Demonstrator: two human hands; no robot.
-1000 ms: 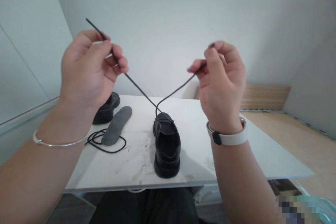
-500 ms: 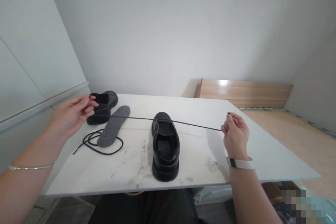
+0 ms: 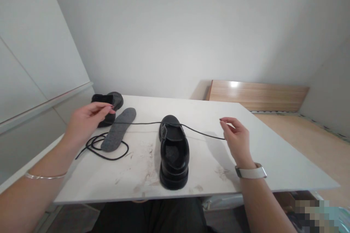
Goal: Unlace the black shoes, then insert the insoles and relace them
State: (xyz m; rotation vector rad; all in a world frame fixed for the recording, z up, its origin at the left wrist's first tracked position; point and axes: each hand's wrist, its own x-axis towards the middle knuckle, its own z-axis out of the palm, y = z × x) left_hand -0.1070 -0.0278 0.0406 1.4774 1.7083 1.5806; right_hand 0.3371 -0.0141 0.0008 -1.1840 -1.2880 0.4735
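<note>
A black leather shoe (image 3: 175, 171) stands on the white table, its heel toward me and its toe pointing away. Through the front of its opening runs a thin black shoelace (image 3: 202, 133), stretching out to both sides. My left hand (image 3: 89, 116) pinches one end of the lace, above the far-left shoe. On the other side, my right hand (image 3: 236, 136) pinches the lace's other end, held over the table. The lace sags a little on the right. The very tips of the lace are hidden in my fingers.
A second black shoe (image 3: 116, 100) sits at the table's far left. In front of it, a grey felt insole (image 3: 119, 131) lies partly over a coiled black lace (image 3: 115, 159). The white table (image 3: 207, 171) has smudges near its front edge. Behind it at right stands a wooden board (image 3: 257, 94).
Both hands have come inward, the left moving right and the right moving left. The lace, nearly straight before, now hangs slacker.
</note>
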